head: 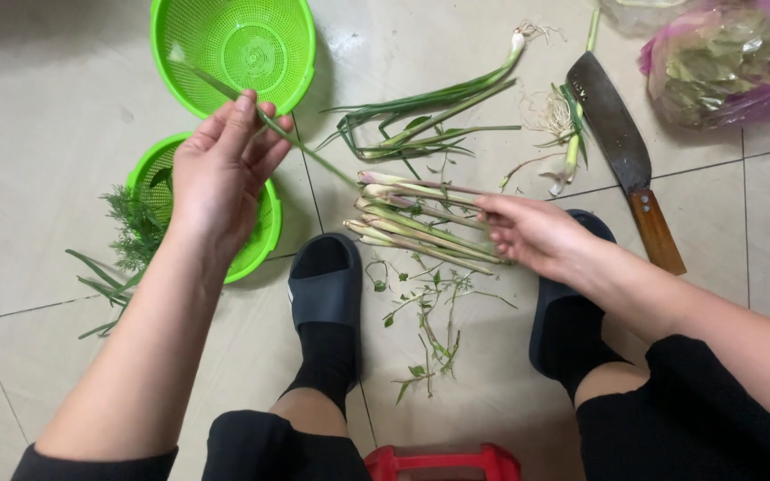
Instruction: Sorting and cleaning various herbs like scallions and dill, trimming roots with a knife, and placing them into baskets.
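My left hand (221,169) pinches a long thin green stalk (314,160) that runs from above the upper green basket down to a bundle of pale lemongrass-like stalks (412,223). My right hand (532,233) grips the right end of that bundle just above the tiled floor. Loose green sprigs (425,321) lie on the floor between my two feet in black slippers.
A big green colander (233,44) sits at the top, and a smaller green one (260,232) with feathery herbs is under my left hand. Spring onions (438,111), a cleaver (621,151), a pink bag of leaves (728,58) and a red stool (443,463).
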